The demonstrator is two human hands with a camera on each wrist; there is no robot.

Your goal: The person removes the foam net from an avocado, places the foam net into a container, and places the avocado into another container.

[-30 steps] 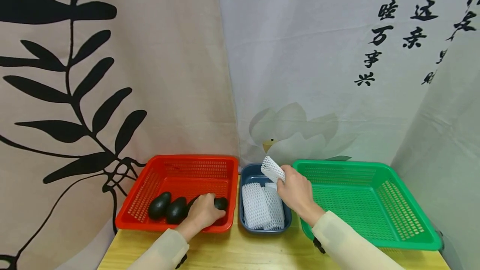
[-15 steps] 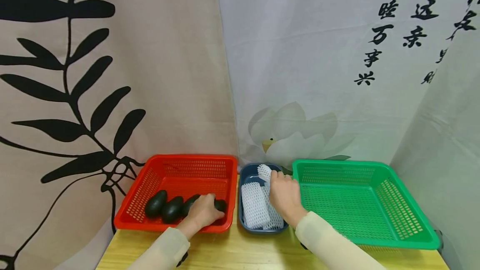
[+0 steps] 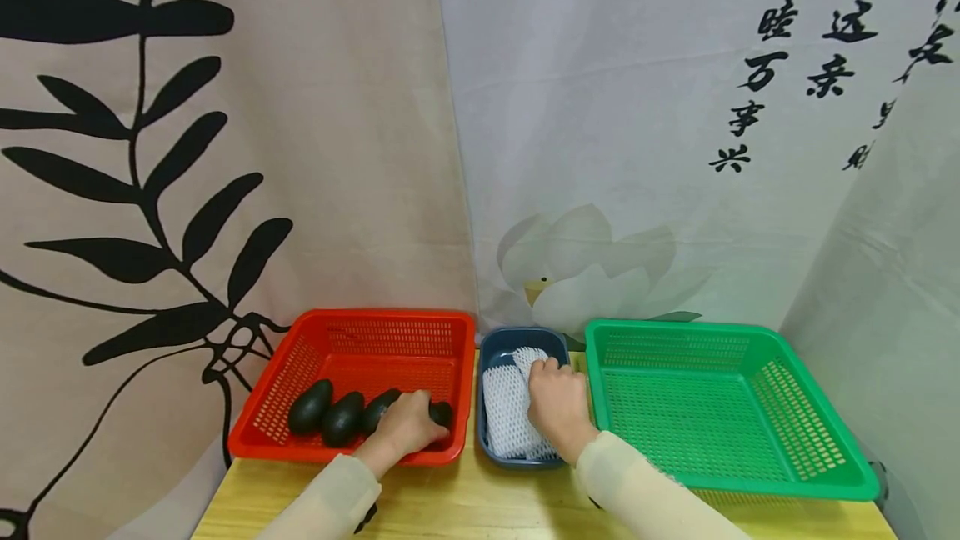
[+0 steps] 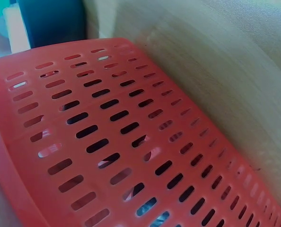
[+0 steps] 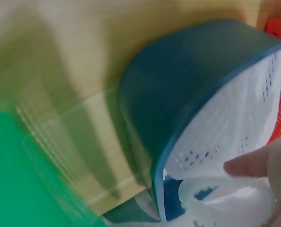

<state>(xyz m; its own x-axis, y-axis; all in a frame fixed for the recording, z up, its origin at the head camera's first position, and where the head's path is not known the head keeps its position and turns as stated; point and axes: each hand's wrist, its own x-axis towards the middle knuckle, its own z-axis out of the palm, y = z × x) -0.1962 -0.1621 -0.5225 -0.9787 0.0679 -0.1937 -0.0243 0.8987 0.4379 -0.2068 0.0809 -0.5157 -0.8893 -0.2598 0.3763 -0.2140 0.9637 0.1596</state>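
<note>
Several dark avocados [image 3: 311,408] lie in the red basket [image 3: 405,319]. My left hand [image 3: 406,425] reaches over the basket's front edge with its fingers curled over an avocado [image 3: 441,414] at the right end of the row; the fingertips are hidden. My right hand [image 3: 559,407] is over the small blue bin [image 5: 178,90], gripping a white foam net sleeve [image 5: 225,201] low among other white foam sleeves [image 3: 508,411]. The held sleeve's round open end shows beside the thumb in the right wrist view. The left wrist view shows mostly the basket's slotted wall [image 4: 107,104].
On the right stands a green basket [image 3: 750,327], close beside the blue bin. All three containers sit on a wooden table [image 3: 465,507] in front of a printed curtain [image 3: 360,148]. Table surface shows along their front.
My right hand has moved left and down, bringing the foam net sleeve from above the blue bin to among the other sleeves. My left hand has stayed at the avocado.
</note>
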